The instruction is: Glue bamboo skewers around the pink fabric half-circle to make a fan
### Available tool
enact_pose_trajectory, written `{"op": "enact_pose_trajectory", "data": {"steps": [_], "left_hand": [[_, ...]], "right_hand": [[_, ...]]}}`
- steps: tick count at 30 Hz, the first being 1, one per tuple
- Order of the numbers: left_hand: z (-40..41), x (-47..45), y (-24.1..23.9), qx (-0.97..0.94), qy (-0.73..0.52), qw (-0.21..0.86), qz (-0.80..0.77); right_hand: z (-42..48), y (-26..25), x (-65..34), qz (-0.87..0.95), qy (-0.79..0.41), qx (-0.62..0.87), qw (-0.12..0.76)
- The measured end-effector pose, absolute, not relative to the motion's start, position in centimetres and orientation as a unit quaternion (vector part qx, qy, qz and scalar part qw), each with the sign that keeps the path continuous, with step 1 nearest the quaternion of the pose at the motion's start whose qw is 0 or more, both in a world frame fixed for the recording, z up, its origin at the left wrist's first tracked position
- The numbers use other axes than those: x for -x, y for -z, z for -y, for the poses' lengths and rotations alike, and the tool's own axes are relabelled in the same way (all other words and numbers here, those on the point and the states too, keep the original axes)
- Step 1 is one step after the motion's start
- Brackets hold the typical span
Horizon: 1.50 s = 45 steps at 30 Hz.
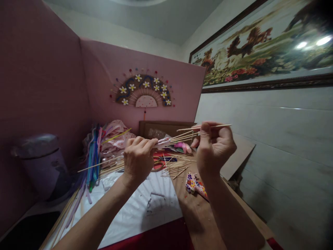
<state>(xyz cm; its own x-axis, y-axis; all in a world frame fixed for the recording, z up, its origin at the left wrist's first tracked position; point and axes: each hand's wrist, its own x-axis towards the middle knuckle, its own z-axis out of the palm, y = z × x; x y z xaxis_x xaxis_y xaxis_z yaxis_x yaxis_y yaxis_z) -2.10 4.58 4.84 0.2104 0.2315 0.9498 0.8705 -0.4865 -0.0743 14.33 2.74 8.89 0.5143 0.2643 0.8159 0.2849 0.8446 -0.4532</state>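
Observation:
My left hand [137,156] is closed around a bundle of thin bamboo sticks [182,138] bound partly in a white-and-pink wrapping [163,141]. The sticks fan out of the wrapping to the right, and one long end pokes out to the left of the hand. Between the thumb and fingers of my right hand [215,149] is a single bamboo stick [186,130], held nearly level just above the bundle's ends. Both hands are raised over the table. The palm side of my left hand is hidden.
Loose sticks [179,165] and yellow-handled scissors [157,168] lie beyond the hands. A white sheet [166,211] covers the table's left; a flower-patterned object [194,184] rests right. Colourful strips [93,159] and a bin [44,166] are left. A decorated fan [145,85] hangs on a pink panel.

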Motion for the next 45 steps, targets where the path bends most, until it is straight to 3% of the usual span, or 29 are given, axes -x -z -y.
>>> {"op": "enact_pose_trajectory", "data": {"steps": [8, 16, 20, 25, 29, 34, 37, 42, 45], "left_hand": [[-5.0, 2.3, -4.6, 0.709, 0.505, 0.28, 0.406], [-5.4, 2.4, -4.7, 0.682, 0.564, 0.166, 0.434], [-5.4, 2.5, -4.7, 0.677, 0.573, 0.193, 0.421], [-4.9, 2.8, -5.1, 0.668, 0.575, 0.308, 0.358], [-4.6, 3.0, -5.4, 0.651, 0.586, 0.348, 0.333], [-5.0, 3.1, -5.3, 0.646, 0.591, 0.357, 0.326], [-5.2, 3.2, -5.1, 0.654, 0.588, 0.35, 0.322], [-5.4, 2.9, -4.9, 0.675, 0.581, 0.331, 0.312], [-5.6, 2.7, -4.7, 0.696, 0.567, 0.328, 0.295]], "right_hand": [[-1.6, -10.2, -14.8, 0.401, 0.095, 0.217, 0.885], [-1.0, -9.4, -14.1, 0.481, -0.041, 0.168, 0.86], [-1.1, -8.5, -13.4, 0.542, -0.112, 0.187, 0.812], [-1.2, -6.6, -11.9, 0.584, -0.185, 0.181, 0.77], [-1.3, -4.1, -11.7, 0.612, -0.078, 0.122, 0.778], [-1.0, -0.6, -13.6, 0.738, 0.114, 0.101, 0.657], [-1.3, 0.9, -14.3, 0.747, 0.102, 0.097, 0.65], [-2.0, 1.1, -14.2, 0.681, -0.014, 0.04, 0.731], [-2.1, 0.5, -14.5, 0.668, 0.007, 0.066, 0.741]]}}
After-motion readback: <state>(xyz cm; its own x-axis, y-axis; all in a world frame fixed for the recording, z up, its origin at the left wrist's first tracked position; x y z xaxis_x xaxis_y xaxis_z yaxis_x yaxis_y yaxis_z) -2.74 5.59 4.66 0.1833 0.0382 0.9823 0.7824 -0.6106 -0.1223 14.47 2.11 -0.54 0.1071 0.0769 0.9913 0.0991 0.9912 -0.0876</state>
